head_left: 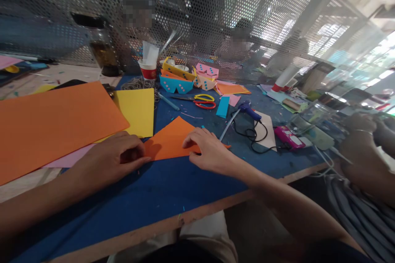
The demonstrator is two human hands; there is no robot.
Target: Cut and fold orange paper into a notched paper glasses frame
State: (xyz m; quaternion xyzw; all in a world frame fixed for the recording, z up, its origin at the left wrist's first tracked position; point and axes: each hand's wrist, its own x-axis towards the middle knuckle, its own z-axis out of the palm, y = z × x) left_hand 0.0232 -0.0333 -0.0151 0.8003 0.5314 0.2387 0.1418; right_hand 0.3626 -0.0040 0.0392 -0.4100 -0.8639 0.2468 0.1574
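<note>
A folded orange sheet of paper (168, 141) lies on the blue table in front of me, its peak pointing away. My left hand (121, 154) has its thumb and fingers curled in a pinch at the sheet's left corner. From the right, my right hand (210, 148) bends over the sheet, fingertips pressed on it and thumb by its near edge. That hand hides part of the sheet, and a small orange tip shows beyond it. Nearby on the left are a large flat orange sheet (61, 121) and a yellow sheet (135, 111).
Beyond the folded sheet lie scissors (205, 101), a blue pen (169, 102) and a blue paper strip (222, 107). Paper masks (177, 84) and a paper cup (148, 69) stand before the perforated screen. A glue gun (249, 111) trails its cord at right, near another person's arm (364, 152).
</note>
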